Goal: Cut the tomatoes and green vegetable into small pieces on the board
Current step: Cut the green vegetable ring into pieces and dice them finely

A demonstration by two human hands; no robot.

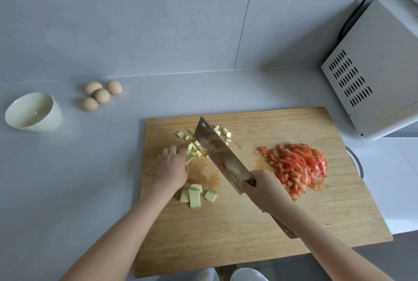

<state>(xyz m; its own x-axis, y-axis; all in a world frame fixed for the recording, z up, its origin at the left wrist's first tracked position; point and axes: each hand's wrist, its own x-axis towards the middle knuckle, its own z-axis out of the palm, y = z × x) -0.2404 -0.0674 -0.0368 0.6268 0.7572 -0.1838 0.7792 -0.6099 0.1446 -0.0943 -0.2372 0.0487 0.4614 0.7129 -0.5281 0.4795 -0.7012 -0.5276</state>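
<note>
A wooden cutting board (248, 224) lies on the counter. A heap of chopped red tomato (298, 165) sits on its right part. My right hand (263, 189) grips the handle of a cleaver (222, 156), whose blade slants up and left over the board. My left hand (173, 165) presses down on pale green vegetable strips (190, 156) just left of the blade. Small green dice (222, 132) lie scattered around the blade's far end. Several larger green slabs (194, 196) lie near my left wrist.
A white bowl (34, 112) stands on the counter at far left, with several eggs (101, 95) behind it to the right. A white appliance (380, 70) with vent slots and a black cable stands at the right, close to the board's far corner.
</note>
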